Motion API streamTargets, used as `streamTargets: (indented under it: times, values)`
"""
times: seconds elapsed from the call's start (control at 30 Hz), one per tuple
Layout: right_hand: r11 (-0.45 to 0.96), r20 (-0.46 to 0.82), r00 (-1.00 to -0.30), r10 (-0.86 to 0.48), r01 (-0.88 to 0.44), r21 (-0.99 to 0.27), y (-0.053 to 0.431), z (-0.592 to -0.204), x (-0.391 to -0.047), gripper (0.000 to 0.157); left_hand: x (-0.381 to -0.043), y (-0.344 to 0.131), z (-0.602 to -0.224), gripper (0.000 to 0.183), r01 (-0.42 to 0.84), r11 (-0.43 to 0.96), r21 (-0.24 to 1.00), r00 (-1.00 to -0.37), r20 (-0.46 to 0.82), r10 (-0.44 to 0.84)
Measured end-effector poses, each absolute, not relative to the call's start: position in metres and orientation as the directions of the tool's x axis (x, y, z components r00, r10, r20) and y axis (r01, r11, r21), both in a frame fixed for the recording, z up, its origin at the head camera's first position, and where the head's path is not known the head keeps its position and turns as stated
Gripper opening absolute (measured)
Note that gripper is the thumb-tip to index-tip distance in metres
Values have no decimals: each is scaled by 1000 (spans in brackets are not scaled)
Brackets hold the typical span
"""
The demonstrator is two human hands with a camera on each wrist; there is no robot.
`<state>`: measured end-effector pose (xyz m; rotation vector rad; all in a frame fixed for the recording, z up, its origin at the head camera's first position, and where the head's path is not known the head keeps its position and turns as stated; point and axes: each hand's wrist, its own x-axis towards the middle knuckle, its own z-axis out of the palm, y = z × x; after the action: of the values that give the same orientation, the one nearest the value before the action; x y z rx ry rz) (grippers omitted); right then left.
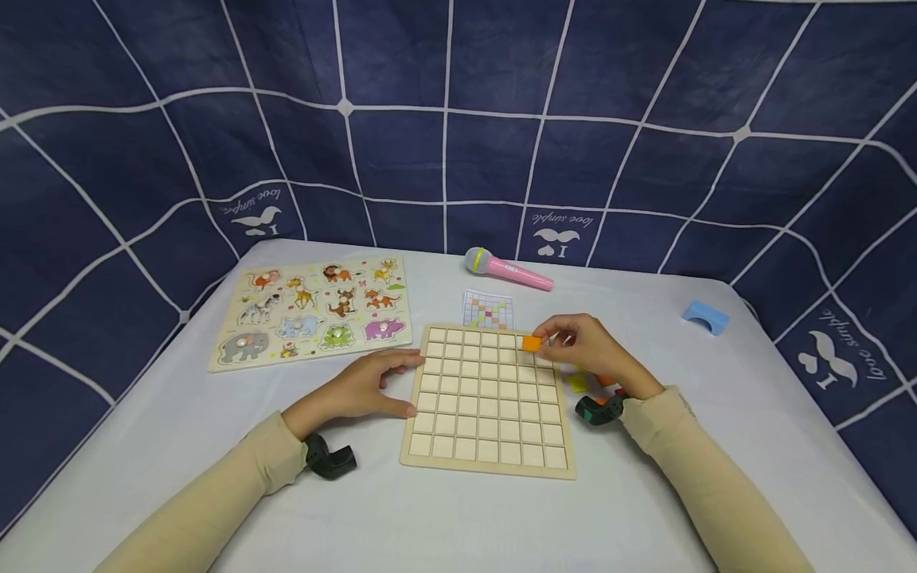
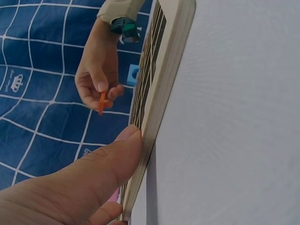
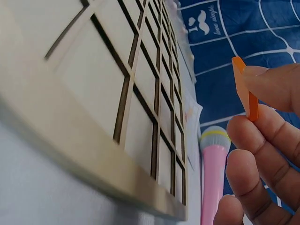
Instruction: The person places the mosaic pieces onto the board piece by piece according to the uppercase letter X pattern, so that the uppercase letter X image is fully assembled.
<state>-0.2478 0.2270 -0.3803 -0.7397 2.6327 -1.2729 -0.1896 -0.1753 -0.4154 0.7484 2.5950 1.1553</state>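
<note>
A flat orange square tile [image 3: 245,91] is pinched between thumb and fingers of my right hand [image 1: 579,344], held above the far right corner of a wooden grid board [image 1: 489,407]. In the right wrist view the tile stands on edge, apart from the board. My left hand [image 1: 365,386] rests at the board's left edge, thumb and fingertips spread along it. Its thumb [image 2: 123,147] touches the board's rim in the left wrist view. Several yellow, orange and red tiles [image 1: 579,383] lie right of the board, partly hidden under my right hand and wrist.
A printed pattern card [image 1: 489,309] lies behind the board, partly covered by it. Beyond is a pink toy microphone [image 1: 512,270]. An animal knob puzzle [image 1: 315,310] lies at the left. A blue arch block [image 1: 705,317] stands far right. A dark patterned cloth [image 1: 494,151] hangs behind the table.
</note>
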Motion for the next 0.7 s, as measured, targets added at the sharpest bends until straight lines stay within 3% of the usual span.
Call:
streamTargets:
  times: [0.7]
  values:
    - [487,97,-841,-532,-398,-778,183,-386,-259,23,-193,-176,-418,82,362,569,738,-851,13,525]
